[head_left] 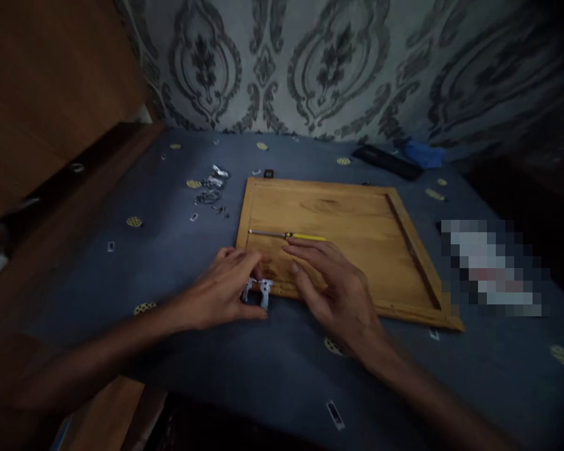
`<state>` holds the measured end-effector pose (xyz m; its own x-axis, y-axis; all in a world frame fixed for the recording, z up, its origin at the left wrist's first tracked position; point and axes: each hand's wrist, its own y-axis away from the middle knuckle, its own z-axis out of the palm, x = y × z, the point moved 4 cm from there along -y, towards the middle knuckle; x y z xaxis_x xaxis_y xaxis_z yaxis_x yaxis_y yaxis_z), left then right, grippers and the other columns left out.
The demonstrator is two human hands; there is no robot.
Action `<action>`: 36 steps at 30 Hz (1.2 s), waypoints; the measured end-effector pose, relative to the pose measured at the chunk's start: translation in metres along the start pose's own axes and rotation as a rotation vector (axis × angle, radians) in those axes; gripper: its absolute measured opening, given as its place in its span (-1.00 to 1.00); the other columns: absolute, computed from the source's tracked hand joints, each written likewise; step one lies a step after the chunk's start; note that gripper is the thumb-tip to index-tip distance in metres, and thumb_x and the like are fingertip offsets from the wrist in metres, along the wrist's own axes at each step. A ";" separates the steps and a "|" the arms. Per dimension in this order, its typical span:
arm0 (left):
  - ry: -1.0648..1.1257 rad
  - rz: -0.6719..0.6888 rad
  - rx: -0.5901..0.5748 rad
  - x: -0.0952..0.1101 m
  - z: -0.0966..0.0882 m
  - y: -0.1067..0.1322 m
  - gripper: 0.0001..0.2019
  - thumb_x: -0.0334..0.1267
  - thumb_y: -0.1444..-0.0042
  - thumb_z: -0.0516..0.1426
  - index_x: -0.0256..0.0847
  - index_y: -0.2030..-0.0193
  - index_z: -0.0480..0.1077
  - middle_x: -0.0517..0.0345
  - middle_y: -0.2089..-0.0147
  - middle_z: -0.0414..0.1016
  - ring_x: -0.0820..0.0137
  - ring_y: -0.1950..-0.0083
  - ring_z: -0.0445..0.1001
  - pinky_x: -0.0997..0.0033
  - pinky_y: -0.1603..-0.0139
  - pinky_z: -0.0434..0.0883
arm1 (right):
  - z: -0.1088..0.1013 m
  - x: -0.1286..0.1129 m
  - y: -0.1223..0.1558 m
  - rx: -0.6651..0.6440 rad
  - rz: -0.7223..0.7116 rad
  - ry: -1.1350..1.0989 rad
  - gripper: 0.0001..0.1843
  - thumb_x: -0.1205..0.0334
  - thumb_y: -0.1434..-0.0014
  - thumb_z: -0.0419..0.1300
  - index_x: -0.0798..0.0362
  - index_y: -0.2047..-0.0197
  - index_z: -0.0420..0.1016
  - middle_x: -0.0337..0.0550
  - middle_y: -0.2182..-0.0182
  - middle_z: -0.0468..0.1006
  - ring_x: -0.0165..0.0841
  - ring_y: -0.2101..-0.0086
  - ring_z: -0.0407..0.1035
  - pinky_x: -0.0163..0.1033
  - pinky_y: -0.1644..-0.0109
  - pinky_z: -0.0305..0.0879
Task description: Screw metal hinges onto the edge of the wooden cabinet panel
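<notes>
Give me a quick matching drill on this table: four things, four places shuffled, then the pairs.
1 screwdriver
2 hinge
3 metal pile
4 black bar

A near the wall
B lying on the panel
C in the left hand
D on the cloth, left of the panel

Pairs: 1-B, 2-C, 3-D, 4-A

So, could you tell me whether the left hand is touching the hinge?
Touching. The head view shows the left hand gripping the hinge between fingers and thumb, by the board.
</notes>
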<state>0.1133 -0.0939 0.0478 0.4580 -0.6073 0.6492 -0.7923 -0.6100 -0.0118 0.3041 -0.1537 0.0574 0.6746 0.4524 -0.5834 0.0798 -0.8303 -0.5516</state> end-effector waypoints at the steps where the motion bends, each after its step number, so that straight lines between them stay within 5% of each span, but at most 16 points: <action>1: 0.007 -0.005 -0.016 0.001 0.000 -0.001 -0.36 -0.23 -0.02 0.56 -0.11 -0.12 0.32 0.11 -0.06 0.60 0.06 -0.16 0.54 0.06 -0.28 0.34 | 0.004 0.002 -0.014 -0.043 -0.018 0.005 -0.72 0.35 -0.44 0.17 0.04 -0.12 0.64 0.04 -0.05 0.73 -0.14 -0.09 0.62 0.03 -0.18 0.57; 3: 0.017 -0.026 -0.039 0.004 -0.002 -0.002 -0.45 -0.21 -0.02 0.56 -0.11 0.07 0.30 0.14 0.00 0.59 0.07 -0.13 0.53 0.07 -0.28 0.33 | 0.015 0.005 -0.044 -0.128 -0.030 0.009 -0.78 0.31 -0.41 0.19 0.05 0.00 0.68 -0.01 0.09 0.74 -0.15 0.04 0.65 0.00 -0.07 0.59; 7: 0.022 -0.053 -0.056 0.007 -0.004 -0.003 -0.44 -0.21 -0.01 0.56 -0.11 0.10 0.27 0.13 0.00 0.56 0.06 -0.14 0.50 0.09 -0.26 0.31 | 0.052 0.010 -0.098 -0.304 0.000 0.078 -0.86 0.33 -0.40 0.28 0.07 0.22 0.66 -0.18 0.29 0.68 -0.30 0.24 0.61 -0.16 0.09 0.57; 12: 0.037 0.012 -0.010 0.001 0.000 -0.002 -0.51 -0.14 -0.07 0.52 -0.10 0.11 0.29 0.11 -0.05 0.56 0.07 -0.14 0.50 0.05 -0.26 0.32 | 0.100 0.027 -0.134 -0.494 0.104 0.225 -0.72 0.06 -0.48 0.32 0.08 -0.10 0.60 -0.07 -0.02 0.66 -0.25 0.06 0.60 -0.01 -0.06 0.62; 21: 0.047 0.008 -0.022 -0.003 0.004 -0.007 -0.45 -0.18 0.01 0.53 -0.11 0.10 0.26 0.09 -0.02 0.58 0.04 -0.14 0.53 0.06 -0.27 0.30 | 0.137 0.022 -0.159 -0.649 0.086 0.390 -0.61 0.05 -0.47 0.33 0.06 -0.24 0.55 0.00 -0.19 0.59 -0.15 -0.09 0.57 0.09 -0.17 0.59; 36: 0.029 0.028 -0.030 -0.003 0.005 -0.007 -0.45 -0.12 -0.07 0.49 -0.10 0.00 0.24 0.07 -0.05 0.59 0.03 -0.14 0.54 0.05 -0.25 0.29 | 0.159 0.009 -0.170 -0.702 0.119 0.577 -0.60 0.04 -0.47 0.33 0.04 -0.26 0.54 0.01 -0.20 0.58 -0.14 -0.10 0.56 0.09 -0.17 0.59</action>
<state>0.1194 -0.0906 0.0420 0.4235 -0.6089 0.6707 -0.8168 -0.5769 -0.0079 0.1796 0.0429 0.0512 0.9538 0.2754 -0.1204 0.2869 -0.9535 0.0920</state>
